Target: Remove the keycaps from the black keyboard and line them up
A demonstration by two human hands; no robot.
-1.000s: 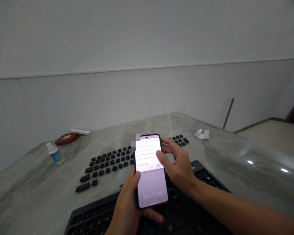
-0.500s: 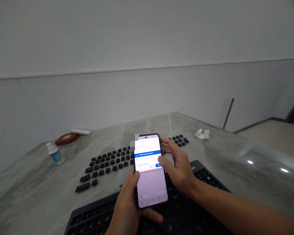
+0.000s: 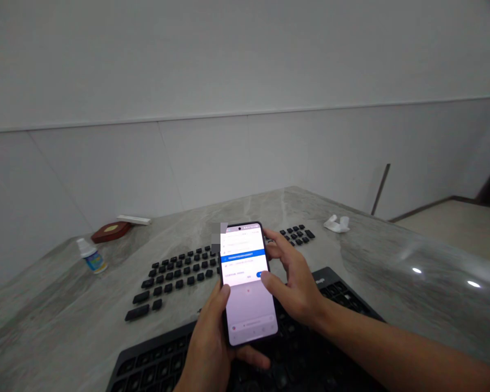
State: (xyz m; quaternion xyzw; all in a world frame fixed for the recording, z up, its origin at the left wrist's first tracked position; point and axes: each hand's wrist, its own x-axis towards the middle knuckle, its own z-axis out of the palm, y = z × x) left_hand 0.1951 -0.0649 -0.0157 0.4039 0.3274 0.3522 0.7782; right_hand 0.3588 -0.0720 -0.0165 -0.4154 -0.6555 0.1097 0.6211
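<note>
A smartphone [image 3: 251, 307] with a lit screen is held upright, tilted back, above a black keyboard [image 3: 147, 359] whose keycaps are off. My left hand [image 3: 212, 332] grips its lower left side, thumb along the edge and fingers behind. On the right edge, my right hand [image 3: 296, 280] holds the phone with its fingers at the upper side, while the thumb lies over a blue button on the screen. Loose black keycaps [image 3: 179, 283] lie in rows behind the phone, partly hidden by it, and a smaller group of keycaps [image 3: 298, 235] sits beyond my right hand.
A white-capped bottle [image 3: 93, 257] stands on the left of the marbled table [image 3: 392, 283]. Behind it lie a dark red wooden object [image 3: 111, 232] and a white strip [image 3: 134, 220]. Crumpled white tissue [image 3: 337, 224] rests at the right. A pale wall [image 3: 212, 158] rises behind.
The phone and both hands have shifted slightly left. My right thumb has moved down from the screen's edge onto the blue button.
</note>
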